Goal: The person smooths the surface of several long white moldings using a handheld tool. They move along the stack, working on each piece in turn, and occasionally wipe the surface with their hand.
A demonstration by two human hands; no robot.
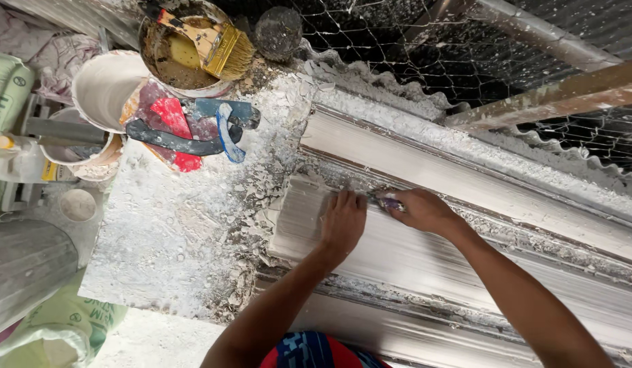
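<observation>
Left hand: we see the left hand (343,221) laid flat, palm down and fingers spread, on the near-left end of the white plaster moulding (411,255); it grasps nothing.
Right hand: the right hand (422,210) is clenched round a small tool (387,202) with a purplish handle; the tool's tip meets the moulding just right of the left hand's fingertips.
Moulding: a long ribbed white casting, running from the scene's centre to the near right corner; its left end is ragged and broken.
Second strip: a smooth white strip (425,160) lies parallel on the far side, with a crusted groove between the two.
Bench surface: the slab (173,238) left of the moulding is covered with white plaster crumbs and flakes.
Scrapers: we note a heap of scrapers (186,126) with red, blue and dark blades at the far left, well apart from both hands.
Bucket: a dirty round bucket (183,48) at the far edge holds a wide yellow-bristled brush (217,42).
White tub: an empty white tub (104,85) stands just left of the scrapers.
Wire mesh: a hexagonal wire mesh (411,41) spans the far side over a dark ground.
Sacks: pale green sacks (57,330) sit at the near left.
</observation>
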